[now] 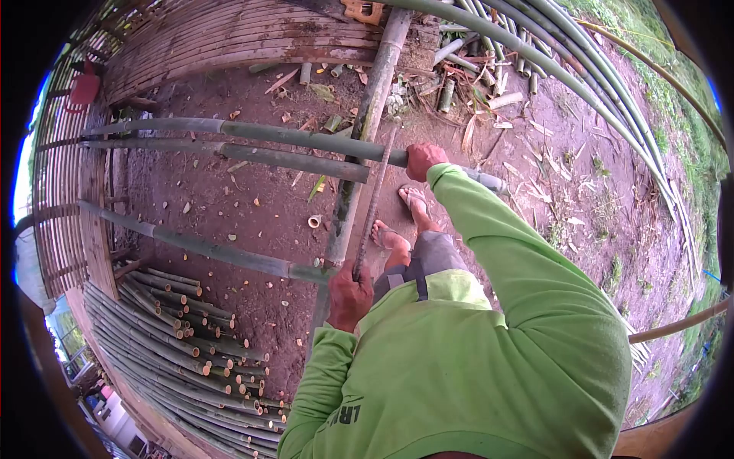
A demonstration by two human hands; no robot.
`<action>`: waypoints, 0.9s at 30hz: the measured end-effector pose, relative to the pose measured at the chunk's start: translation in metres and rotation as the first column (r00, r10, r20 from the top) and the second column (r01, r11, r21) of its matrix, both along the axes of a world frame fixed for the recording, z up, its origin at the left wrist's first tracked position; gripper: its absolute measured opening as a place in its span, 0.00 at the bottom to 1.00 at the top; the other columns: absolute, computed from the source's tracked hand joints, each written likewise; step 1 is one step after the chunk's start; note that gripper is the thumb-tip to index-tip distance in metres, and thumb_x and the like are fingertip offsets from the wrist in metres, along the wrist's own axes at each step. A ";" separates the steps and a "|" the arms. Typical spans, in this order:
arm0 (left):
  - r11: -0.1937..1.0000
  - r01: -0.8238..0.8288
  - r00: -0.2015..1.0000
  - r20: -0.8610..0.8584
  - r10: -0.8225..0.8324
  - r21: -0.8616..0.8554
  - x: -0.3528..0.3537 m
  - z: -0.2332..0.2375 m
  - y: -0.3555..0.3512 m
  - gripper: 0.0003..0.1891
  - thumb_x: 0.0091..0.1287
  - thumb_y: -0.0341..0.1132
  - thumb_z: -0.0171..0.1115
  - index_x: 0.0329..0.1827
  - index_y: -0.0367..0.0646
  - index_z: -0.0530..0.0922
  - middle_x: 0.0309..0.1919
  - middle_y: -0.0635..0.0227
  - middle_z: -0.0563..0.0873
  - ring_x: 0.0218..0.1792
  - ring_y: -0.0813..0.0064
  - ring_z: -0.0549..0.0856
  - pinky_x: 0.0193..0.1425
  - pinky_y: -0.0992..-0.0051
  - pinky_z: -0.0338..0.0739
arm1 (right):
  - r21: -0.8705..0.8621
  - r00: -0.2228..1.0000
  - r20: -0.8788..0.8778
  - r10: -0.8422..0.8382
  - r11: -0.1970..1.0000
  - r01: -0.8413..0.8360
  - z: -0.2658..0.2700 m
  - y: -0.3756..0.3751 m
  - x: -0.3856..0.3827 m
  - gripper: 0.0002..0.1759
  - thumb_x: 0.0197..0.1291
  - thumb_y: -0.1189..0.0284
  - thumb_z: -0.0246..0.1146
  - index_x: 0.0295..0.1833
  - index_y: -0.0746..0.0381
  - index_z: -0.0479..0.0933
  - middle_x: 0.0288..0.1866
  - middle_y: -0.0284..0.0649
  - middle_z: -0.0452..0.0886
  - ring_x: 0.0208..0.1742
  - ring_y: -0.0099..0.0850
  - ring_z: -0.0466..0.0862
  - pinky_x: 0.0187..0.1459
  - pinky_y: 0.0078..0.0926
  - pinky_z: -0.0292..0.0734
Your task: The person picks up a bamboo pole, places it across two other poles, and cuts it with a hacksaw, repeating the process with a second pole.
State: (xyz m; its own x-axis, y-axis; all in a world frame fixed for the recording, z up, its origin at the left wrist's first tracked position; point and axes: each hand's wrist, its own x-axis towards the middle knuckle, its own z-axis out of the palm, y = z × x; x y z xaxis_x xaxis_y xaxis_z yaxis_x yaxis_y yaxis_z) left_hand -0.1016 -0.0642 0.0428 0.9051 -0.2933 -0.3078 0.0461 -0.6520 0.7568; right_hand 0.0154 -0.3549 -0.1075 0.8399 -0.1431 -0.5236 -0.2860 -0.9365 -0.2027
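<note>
My right hand [427, 161] is closed around a long green bamboo pole [306, 139] near its right end. My left hand [350, 299] grips the lower end of a long, thin, rusty-brown blade [376, 200], whose handle is hidden in the fist. The blade slants upward and crosses the held pole just left of my right hand; whether it cuts into the pole cannot be made out. Beside the held pole lies a shorter-ending bamboo pole [294, 160]. Both poles lie across a thick bamboo beam [367, 115].
Another bamboo pole [210, 249] reaches the beam near my left hand. Stacked cut bamboo [176, 344] fills the lower left. A slatted bamboo platform [229, 34] is at the top, with long poles [566, 73] and scraps at upper right. My sandalled feet [414, 200] stand on dirt.
</note>
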 end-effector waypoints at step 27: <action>0.991 -0.007 0.995 -0.095 0.019 0.130 0.021 0.047 -0.040 0.11 0.67 0.33 0.55 0.26 0.38 0.71 0.15 0.51 0.74 0.21 0.46 0.78 0.27 0.54 0.68 | 0.075 0.998 0.035 -0.048 0.996 0.045 -0.001 -0.008 0.022 0.10 0.54 0.70 0.58 0.36 0.62 0.83 0.36 0.53 0.85 0.40 0.49 0.87 0.42 0.44 0.82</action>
